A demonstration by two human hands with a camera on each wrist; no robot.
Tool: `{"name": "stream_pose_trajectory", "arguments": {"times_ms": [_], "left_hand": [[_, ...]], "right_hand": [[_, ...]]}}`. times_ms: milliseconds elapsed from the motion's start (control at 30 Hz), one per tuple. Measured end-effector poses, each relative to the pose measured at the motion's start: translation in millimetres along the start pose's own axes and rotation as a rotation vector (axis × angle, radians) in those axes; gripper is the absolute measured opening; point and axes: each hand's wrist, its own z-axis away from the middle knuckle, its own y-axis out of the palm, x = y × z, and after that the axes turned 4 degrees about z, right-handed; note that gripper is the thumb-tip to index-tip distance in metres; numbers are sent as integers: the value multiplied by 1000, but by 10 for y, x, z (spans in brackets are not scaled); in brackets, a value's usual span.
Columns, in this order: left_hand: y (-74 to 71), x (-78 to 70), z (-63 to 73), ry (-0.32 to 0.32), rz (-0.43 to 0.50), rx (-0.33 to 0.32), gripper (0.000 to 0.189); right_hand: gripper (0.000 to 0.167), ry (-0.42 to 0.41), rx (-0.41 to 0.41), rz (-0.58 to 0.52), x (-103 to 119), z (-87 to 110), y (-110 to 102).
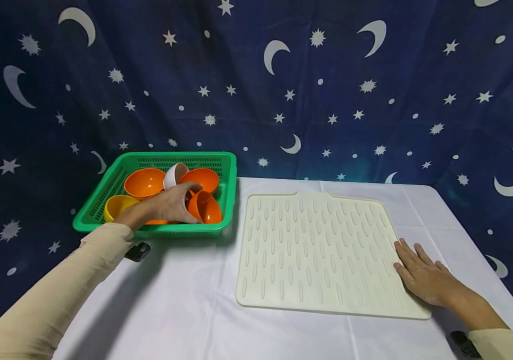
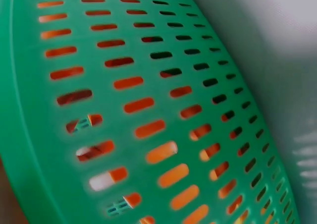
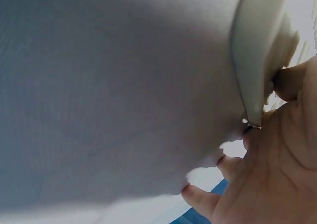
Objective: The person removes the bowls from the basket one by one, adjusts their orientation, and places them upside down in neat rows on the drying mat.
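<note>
Left grip (image 1: 173, 204): inside the green basket (image 1: 230, 185), thumb and fingers curled round the tilted orange bowl (image 1: 207, 209), which sits at the fingertips, towards the basket's right wall. Pinch read from the head view only; the left wrist view shows just the basket's slotted side, with orange, yellow and white showing through.

Around the left grip: white cup (image 1: 174, 176) just beyond the back of the hand, tipped; second orange bowl (image 1: 207, 176) just past the fingers; third orange bowl (image 1: 144, 183) beyond the wrist, to its left; yellow bowl (image 1: 116, 206) beside the wrist, on its left. Another orange piece (image 1: 157, 222) lies partly hidden under the wrist.

Right grip (image 1: 427, 277): fingers straight and spread, holding nothing, resting on the right edge of the cream mat (image 1: 315, 250). Mat lies flat to the left of this grip, between it and the basket, surface marked with raised oval ridges. Right wrist view: fingertips by the mat's edge, partly hidden.

Below both grips: bench (image 1: 184, 315) under white cloth. Behind: dark blue curtain (image 1: 247, 65), moons and stars.
</note>
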Motion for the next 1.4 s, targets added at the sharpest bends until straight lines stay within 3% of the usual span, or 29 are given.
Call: {"name": "stream_pose_trajectory", "arguments": {"times_ms": [233, 600, 800, 967, 1200, 1400], "left_hand": [[13, 21, 23, 54, -145, -68, 87], [18, 59, 54, 68, -73, -42, 82], [71, 12, 49, 63, -61, -87, 85], [113, -50, 60, 38, -53, -168, 97], [142, -115, 63, 139, 16, -379, 111], [162, -212, 110, 165, 102, -543, 106]], "right_hand": [[70, -5, 16, -23, 31, -24, 5], [71, 11, 13, -18, 51, -9, 49], [71, 20, 9, -24, 30, 10, 87], [71, 23, 5, -24, 22, 13, 97], [70, 23, 4, -13, 32, 11, 32], [70, 22, 8, 6, 31, -1, -24]]}}
